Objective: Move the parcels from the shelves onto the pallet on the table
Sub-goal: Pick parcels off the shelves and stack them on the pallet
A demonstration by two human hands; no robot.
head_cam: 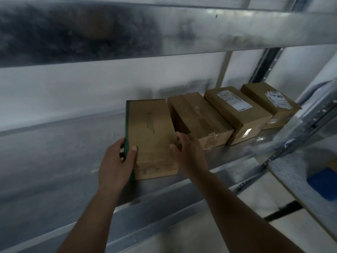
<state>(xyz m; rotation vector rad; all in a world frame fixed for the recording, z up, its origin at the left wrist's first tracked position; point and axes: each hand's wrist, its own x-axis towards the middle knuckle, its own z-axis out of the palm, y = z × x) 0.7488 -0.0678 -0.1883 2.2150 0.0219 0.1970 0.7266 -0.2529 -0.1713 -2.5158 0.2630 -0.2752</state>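
Grey metal shelf [54, 152] under a heavy steel beam [182, 30], white wall behind, and both hands are on the green-edged box [151, 132], the landmark. Left hand [116, 165] wraps its near left edge, thumb on top, fingers curled round the green side. Right hand [186, 152] curls over its near right corner, gripping. Just right of that box sits a taped box [198, 117], then a labelled box [237, 112], then a box with a torn label [271, 105], all in a row. Looks like the pick-up step, box on the shelf or barely raised, hard to tell. Next it needs drawing out clear of the taped neighbour, then a turn toward the pallet, which is out of view
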